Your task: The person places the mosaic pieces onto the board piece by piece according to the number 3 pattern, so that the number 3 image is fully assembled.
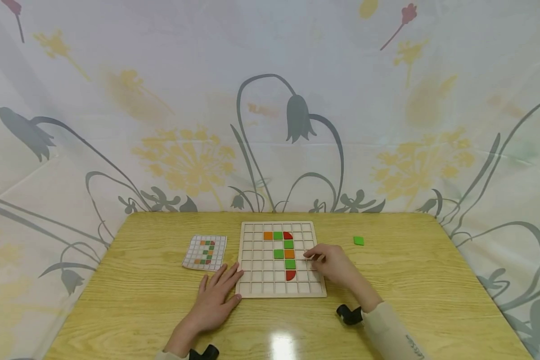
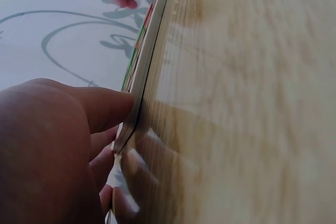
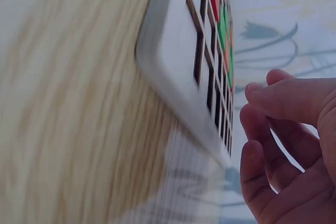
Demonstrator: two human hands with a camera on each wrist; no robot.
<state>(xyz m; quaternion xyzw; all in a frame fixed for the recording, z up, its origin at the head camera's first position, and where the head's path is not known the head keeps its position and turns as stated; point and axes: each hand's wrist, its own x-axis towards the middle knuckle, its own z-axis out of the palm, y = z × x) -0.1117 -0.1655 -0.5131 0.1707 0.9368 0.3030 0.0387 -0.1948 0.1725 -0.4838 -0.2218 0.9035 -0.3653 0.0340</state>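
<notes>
A pale wooden grid board (image 1: 258, 288) lies on the table with square tiles and rounded red pieces set in its cells. An orange tile (image 1: 268, 235), a green tile (image 1: 278, 235) and a red piece (image 1: 288, 235) form the upper row; more run down a column to a red piece (image 1: 290, 275). My left hand (image 1: 216, 300) rests with extended fingers at the board's left edge, its thumb against the near corner. Over the board's right side hovers my right hand (image 1: 333, 262), fingers loosely bent; the right wrist view shows nothing between thumb and fingers.
Left of the board lies a paper card (image 1: 190, 261) printed with a coloured grid pattern. One loose green tile (image 1: 358, 241) is on the table (image 1: 400, 270) to the right. A flower-printed cloth (image 1: 270, 165) hangs behind the table.
</notes>
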